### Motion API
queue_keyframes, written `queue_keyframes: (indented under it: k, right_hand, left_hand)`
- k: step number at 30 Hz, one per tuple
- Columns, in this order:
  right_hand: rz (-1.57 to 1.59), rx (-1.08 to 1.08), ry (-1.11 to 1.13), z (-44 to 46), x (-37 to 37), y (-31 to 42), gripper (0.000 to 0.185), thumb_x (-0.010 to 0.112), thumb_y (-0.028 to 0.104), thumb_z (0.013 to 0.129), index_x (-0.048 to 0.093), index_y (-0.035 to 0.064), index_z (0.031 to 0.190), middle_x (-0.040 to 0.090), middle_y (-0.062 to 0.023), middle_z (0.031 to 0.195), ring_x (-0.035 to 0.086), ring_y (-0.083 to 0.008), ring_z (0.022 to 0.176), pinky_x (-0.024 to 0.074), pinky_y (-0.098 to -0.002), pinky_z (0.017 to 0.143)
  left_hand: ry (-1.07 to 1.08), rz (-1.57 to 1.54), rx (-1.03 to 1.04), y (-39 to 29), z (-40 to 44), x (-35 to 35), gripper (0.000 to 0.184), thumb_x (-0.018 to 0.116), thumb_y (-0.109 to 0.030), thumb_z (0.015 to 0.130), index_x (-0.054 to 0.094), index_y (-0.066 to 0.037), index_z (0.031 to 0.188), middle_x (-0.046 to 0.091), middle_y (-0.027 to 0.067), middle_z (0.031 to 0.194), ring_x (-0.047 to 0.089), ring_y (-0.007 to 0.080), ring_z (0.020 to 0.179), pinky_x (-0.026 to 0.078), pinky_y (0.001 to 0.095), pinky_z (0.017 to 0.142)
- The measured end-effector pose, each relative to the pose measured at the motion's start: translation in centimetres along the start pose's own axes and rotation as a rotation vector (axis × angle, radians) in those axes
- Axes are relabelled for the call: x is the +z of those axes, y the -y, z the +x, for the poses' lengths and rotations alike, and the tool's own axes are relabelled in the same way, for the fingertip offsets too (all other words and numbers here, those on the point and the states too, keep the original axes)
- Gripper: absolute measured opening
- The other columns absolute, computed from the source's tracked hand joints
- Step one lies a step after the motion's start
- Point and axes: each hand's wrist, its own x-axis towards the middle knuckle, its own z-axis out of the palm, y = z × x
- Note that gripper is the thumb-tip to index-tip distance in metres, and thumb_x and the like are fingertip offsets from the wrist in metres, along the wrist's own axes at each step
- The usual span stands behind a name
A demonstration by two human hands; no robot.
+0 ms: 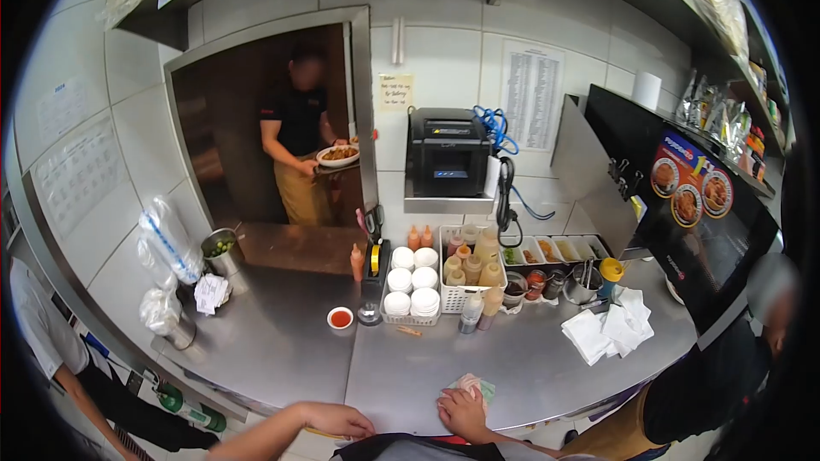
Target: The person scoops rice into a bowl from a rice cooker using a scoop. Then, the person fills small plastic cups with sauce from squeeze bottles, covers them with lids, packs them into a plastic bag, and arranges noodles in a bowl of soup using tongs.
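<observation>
My right hand [462,414] lies on a crumpled, pale pink and green cloth [471,385] at the front edge of the steel counter [389,376], its fingers bent over the cloth. My left hand [338,420] is low by the same edge, close to my body. Its fingers curl inward, and what they may hold is hidden. Further back on the counter stands a small white bowl of red sauce [341,318]. Right of the bowl, a white basket [412,319] holds several stacked white cups [399,279].
A basket of squeeze bottles [457,297], sauce jars [535,284] and white napkins [608,327] line the counter. A printer [451,154] sits on a wall shelf. Beyond the pass-through, a person [293,128] holds a food dish [338,156]. Other people stand left [51,324] and right [705,393].
</observation>
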Motion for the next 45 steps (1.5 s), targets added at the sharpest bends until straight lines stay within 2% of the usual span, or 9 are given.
queue_keyframes:
  k: [4, 6, 8, 11, 16, 18, 22, 34, 45]
  right_hand:
    - [-0.013, 0.010, 0.039, 0.0, 0.4, 0.1, 0.019, 0.069, 0.022, 0.075, 0.065, 0.0210, 0.094, 0.063, 0.0019, 0.111, 0.057, -0.0175, 0.110, 0.0313, -0.0575, 0.100]
    - [-0.080, 0.008, 0.053, 0.2, 0.5, 0.3, 0.022, 0.069, 0.022, 0.074, 0.064, 0.0203, 0.096, 0.063, 0.0014, 0.112, 0.057, -0.0180, 0.111, 0.0316, -0.0577, 0.100]
    - [-0.115, 0.001, 0.071, 0.4, 0.2, 0.8, 0.025, 0.069, 0.022, 0.073, 0.063, 0.0192, 0.098, 0.062, 0.0006, 0.113, 0.057, -0.0189, 0.111, 0.0319, -0.0584, 0.099]
    - [-0.139, 0.037, 0.029, 0.1, 0.7, 1.1, 0.028, 0.070, 0.022, 0.073, 0.062, 0.0186, 0.100, 0.061, -0.0016, 0.116, 0.056, -0.0202, 0.113, 0.0313, -0.0608, 0.100]
    - [-0.366, 0.249, 0.084, 0.8, 0.9, 5.0, 0.039, 0.070, 0.023, 0.074, 0.062, 0.0176, 0.111, 0.052, -0.0081, 0.134, 0.044, -0.0281, 0.130, 0.0269, -0.0637, 0.104]
    - [-0.286, 0.743, -0.119, 1.2, 2.9, 6.8, 0.049, 0.069, 0.025, 0.076, 0.057, 0.0166, 0.123, 0.038, -0.0124, 0.147, 0.028, -0.0374, 0.140, 0.0227, -0.0655, 0.106]
    - [-0.456, 0.735, -0.068, 0.9, 5.9, 7.1, 0.052, 0.067, 0.026, 0.080, 0.053, 0.0145, 0.129, 0.036, -0.0160, 0.149, 0.022, -0.0429, 0.142, 0.0196, -0.0659, 0.107]
    - [-0.450, 0.840, 0.051, 3.2, 6.3, 9.5, 0.045, 0.059, 0.025, 0.087, 0.051, 0.0129, 0.129, 0.034, -0.0102, 0.150, 0.014, -0.0386, 0.146, 0.0147, -0.0682, 0.107]
    - [-0.453, 0.801, 0.045, 3.0, 6.4, 9.2, 0.043, 0.058, 0.025, 0.086, 0.052, 0.0135, 0.127, 0.039, -0.0116, 0.148, 0.019, -0.0396, 0.144, 0.0131, -0.0649, 0.109]
  left_hand:
    - [-0.344, -0.544, -0.192, 16.7, 0.6, 4.7, 0.033, 0.046, -0.022, 0.099, 0.062, -0.004, 0.121, 0.069, 0.0058, 0.110, 0.064, 0.0149, 0.100, 0.050, 0.0279, 0.084]
    - [-0.780, -0.420, -0.315, 19.8, 0.7, 5.4, 0.034, 0.050, -0.025, 0.097, 0.062, -0.005, 0.122, 0.069, 0.0060, 0.110, 0.065, 0.0163, 0.097, 0.051, 0.0296, 0.082]
    - [-0.843, 0.254, -0.043, 25.8, 2.6, 5.3, 0.033, 0.056, -0.029, 0.095, 0.065, -0.006, 0.117, 0.069, 0.0071, 0.110, 0.065, 0.0195, 0.098, 0.051, 0.0319, 0.082]
    - [-0.884, 0.128, -0.150, 34.4, 7.8, 5.1, 0.034, 0.062, -0.033, 0.092, 0.063, -0.012, 0.118, 0.067, 0.0083, 0.110, 0.062, 0.0238, 0.104, 0.049, 0.0352, 0.088]
    - [-0.879, -0.017, -0.327, 36.4, 8.6, 4.0, 0.034, 0.062, -0.033, 0.092, 0.062, -0.012, 0.118, 0.066, 0.0082, 0.110, 0.062, 0.0236, 0.104, 0.049, 0.0352, 0.088]
    - [-0.874, -0.029, -0.329, 37.5, 8.6, 4.7, 0.034, 0.062, -0.034, 0.092, 0.062, -0.012, 0.119, 0.066, 0.0081, 0.110, 0.061, 0.0236, 0.104, 0.049, 0.0351, 0.088]
    - [-0.864, -0.060, -0.341, 39.8, 8.8, 6.6, 0.035, 0.062, -0.034, 0.091, 0.062, -0.012, 0.119, 0.066, 0.0080, 0.111, 0.061, 0.0235, 0.104, 0.049, 0.0351, 0.088]
    - [-0.827, -0.180, -0.440, 40.1, 9.6, 10.5, 0.036, 0.063, -0.035, 0.091, 0.060, -0.013, 0.120, 0.064, 0.0077, 0.112, 0.061, 0.0232, 0.105, 0.049, 0.0349, 0.088]
    - [-0.817, -0.209, -0.487, 40.1, 10.4, 11.6, 0.038, 0.063, -0.036, 0.091, 0.059, -0.013, 0.121, 0.063, 0.0073, 0.113, 0.060, 0.0228, 0.105, 0.049, 0.0347, 0.088]
